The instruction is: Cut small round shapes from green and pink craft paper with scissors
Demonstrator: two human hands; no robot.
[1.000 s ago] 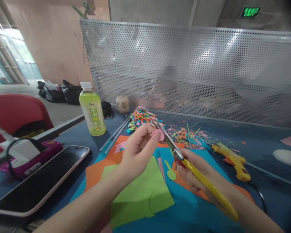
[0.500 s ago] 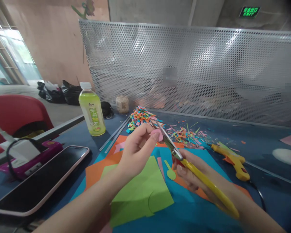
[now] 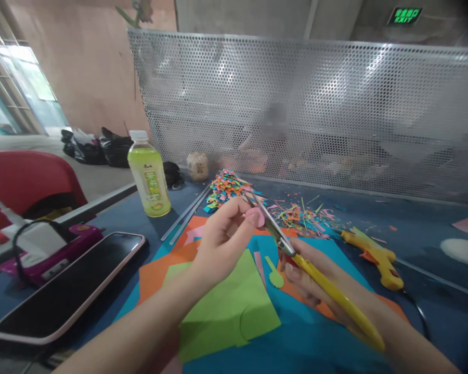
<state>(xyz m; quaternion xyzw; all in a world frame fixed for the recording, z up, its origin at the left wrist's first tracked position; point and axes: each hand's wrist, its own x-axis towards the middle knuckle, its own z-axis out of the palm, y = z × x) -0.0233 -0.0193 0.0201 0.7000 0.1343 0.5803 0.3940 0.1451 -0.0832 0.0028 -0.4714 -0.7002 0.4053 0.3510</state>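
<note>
Essentially unchanged since a second ago: left hand pinches the pink paper piece above the green sheet. Right hand, at 4 o'clock, clenches the scissors, blades against the piece. Cut judged mid-stroke.

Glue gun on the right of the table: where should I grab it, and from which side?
Grip the glue gun by its handle, the thick end where the cord leaves, coming down from above. It lies flat on its side with the nozzle pointing left toward the paper scraps, so the handle is farthest from the tip.
</note>
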